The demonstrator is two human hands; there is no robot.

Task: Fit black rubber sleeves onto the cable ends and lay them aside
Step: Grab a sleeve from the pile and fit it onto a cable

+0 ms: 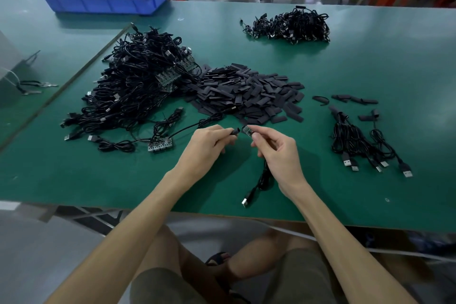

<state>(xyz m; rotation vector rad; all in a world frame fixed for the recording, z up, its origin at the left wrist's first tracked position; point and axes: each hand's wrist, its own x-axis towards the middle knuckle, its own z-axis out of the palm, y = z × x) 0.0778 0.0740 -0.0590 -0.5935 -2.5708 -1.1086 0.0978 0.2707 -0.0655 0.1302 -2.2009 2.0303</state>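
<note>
Near the table's front edge, the left hand pinched a sleeve and the right hand pinched the cable end; next, the sleeve mouth needed aligning.

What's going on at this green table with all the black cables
A person is sleeving cable ends. The left hand pinches a black rubber sleeve, the right hand holds a cable's small circuit-board end, and the two nearly meet. Unsleeved cables sit left, loose sleeves in the middle, a small bundle on the right.
</note>
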